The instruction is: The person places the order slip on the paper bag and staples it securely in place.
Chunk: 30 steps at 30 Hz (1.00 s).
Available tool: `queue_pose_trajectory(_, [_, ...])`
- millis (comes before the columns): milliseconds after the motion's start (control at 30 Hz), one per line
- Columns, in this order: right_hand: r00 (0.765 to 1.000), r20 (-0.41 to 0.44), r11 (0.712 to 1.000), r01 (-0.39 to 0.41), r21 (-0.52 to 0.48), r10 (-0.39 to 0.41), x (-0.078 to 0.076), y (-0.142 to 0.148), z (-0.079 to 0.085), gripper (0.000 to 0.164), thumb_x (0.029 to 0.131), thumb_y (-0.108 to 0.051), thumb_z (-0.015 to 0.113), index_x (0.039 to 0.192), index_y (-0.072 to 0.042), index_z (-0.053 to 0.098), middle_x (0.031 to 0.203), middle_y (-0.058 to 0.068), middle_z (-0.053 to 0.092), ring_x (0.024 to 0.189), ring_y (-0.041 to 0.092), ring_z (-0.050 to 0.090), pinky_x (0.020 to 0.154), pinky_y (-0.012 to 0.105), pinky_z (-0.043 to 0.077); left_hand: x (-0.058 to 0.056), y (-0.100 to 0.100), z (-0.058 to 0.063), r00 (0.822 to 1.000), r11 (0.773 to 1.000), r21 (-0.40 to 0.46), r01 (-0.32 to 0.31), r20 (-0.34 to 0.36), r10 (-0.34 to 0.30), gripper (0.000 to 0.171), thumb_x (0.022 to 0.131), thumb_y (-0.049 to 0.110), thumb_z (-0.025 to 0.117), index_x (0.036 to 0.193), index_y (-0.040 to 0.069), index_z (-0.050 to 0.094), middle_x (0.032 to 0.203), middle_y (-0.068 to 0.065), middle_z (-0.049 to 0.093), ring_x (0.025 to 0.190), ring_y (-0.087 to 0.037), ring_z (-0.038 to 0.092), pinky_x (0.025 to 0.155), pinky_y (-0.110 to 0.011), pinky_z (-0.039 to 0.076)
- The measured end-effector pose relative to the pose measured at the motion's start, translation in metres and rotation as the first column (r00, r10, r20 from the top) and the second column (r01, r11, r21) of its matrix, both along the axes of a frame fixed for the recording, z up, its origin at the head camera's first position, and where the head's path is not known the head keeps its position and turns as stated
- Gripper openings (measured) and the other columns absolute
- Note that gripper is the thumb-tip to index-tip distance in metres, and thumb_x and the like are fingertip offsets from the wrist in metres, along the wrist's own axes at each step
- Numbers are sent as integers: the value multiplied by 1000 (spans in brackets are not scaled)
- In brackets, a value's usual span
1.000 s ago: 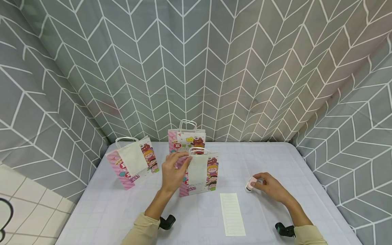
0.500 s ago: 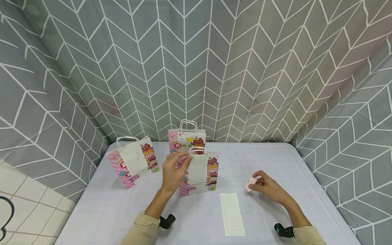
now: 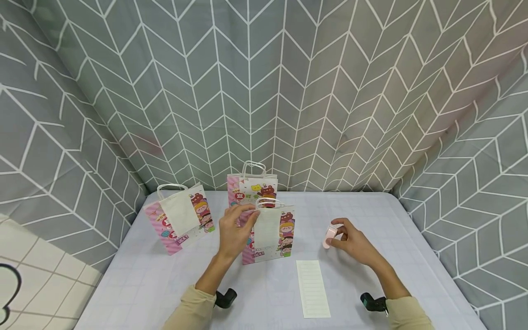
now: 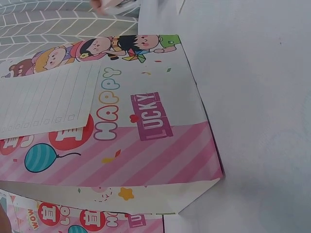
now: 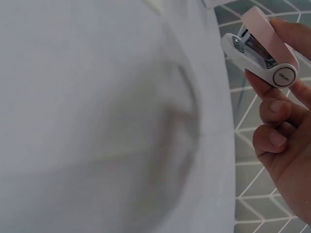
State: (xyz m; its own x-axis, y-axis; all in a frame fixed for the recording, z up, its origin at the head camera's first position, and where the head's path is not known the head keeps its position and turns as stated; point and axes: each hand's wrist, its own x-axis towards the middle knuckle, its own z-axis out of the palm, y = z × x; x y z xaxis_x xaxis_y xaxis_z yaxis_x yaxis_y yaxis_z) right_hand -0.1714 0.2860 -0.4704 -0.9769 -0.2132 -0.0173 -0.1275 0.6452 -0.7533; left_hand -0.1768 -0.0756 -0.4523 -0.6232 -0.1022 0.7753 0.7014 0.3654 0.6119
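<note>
My left hand (image 3: pixel 233 233) pinches the upper left edge of a pink-and-white cartoon paper bag (image 3: pixel 286 236), which stands upright. Against its front lies a lined paper slip (image 4: pixel 53 97), its top at my thumb. Over on the right, my right hand (image 3: pixel 356 245) grips a small pink-and-white stapler (image 5: pixel 265 48) between thumb and fingers, above the table. The stapler's arms are spread apart in the right wrist view, with metal showing between them.
A second bag (image 3: pixel 204 231) with a white slip on it leans at the left. Behind the held bag stands a third bag (image 3: pixel 247 183). Another lined slip (image 3: pixel 313 288) lies flat near the front. A patterned grey curtain (image 3: pixel 264 91) closes off the back.
My right hand has lifted the stapler off its spot and carried it to the left and farther back. The left hand and the bag stay in place.
</note>
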Motion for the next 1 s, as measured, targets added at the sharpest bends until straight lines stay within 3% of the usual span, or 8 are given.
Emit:
queue_pose_trajectory(267, [979,-201,999,4,-36,-12,-17,-28,32,60,93,-39,73,141,-10,51,83,6,47,68,16,40,54,27,35,-1,1,0,1000,1000,-4,-1,5,1,16,85,11,81,101,9,75,98,-5,77,92,-23,69,88,-37,44])
queue_pose_trajectory(400, [962,-274,996,-32,-88,6,-22,-44,51,57,95,-34,71,142,-13,50,90,6,50,71,19,41,56,28,36,-2,1,0,1000,1000,4,0,13,0,16,86,12,81,101,9,76,97,-4,77,92,-23,69,89,-37,44])
queue_pose_trajectory(533, [949,-314,988,-71,-137,25,-25,-58,65,57,95,-30,72,144,-15,46,98,7,54,76,21,44,61,29,37,-2,2,0,1000,1000,8,3,27,-4,16,86,13,81,101,9,76,97,-4,76,93,-23,68,89,-37,43])
queue_pose_trajectory(667, [936,-348,981,-109,-162,46,-31,-72,75,57,94,-27,73,143,-20,46,91,5,56,75,22,44,62,30,37,-1,2,-2,999,1000,9,-1,32,1,16,86,13,81,101,10,76,97,-3,76,93,-23,68,89,-37,44])
queue_pose_trajectory(833, [915,-397,980,-138,-145,70,-38,-86,87,56,93,-26,75,141,-22,48,83,4,56,74,21,44,63,31,37,-1,1,-2,1000,1000,15,2,29,-3,16,86,12,81,101,10,76,97,-4,76,94,-25,68,89,-38,44])
queue_pose_trajectory(1000, [899,-427,980,-165,-113,102,-41,-101,99,57,92,-28,75,143,-20,50,87,4,59,75,21,46,64,32,38,0,0,-1,1000,1000,8,1,31,-2,16,86,12,80,101,10,76,97,-4,76,94,-24,67,89,-38,44])
